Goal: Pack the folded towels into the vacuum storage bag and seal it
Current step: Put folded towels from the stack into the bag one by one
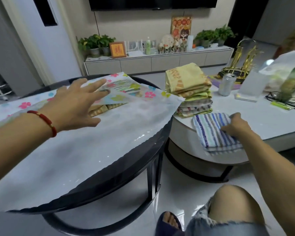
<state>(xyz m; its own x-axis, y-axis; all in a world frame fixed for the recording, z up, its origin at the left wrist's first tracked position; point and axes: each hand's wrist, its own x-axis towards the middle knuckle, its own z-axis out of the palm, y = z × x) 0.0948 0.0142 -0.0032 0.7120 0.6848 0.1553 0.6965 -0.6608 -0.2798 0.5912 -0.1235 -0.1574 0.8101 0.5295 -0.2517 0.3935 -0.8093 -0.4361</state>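
A translucent vacuum storage bag [95, 142] with a flower print lies flat across the round dark table [143, 160]. Folded towels show through it near its far end. My left hand [75, 106] hovers over the bag with fingers spread, touching or nearly touching its upper sheet. A stack of folded towels [191, 89], yellow on top, stands on the white table [271, 120] to the right. In front of the stack my right hand [237, 125] grips a blue-striped folded towel [213, 132] at the table's edge.
A drink can [226, 84], a clear container, glasses [286, 101] and a plastic bag sit on the white table's far right. A TV cabinet with plants and frames lines the back wall. My knee [233, 201] and slippered foot are below, on the glossy floor.
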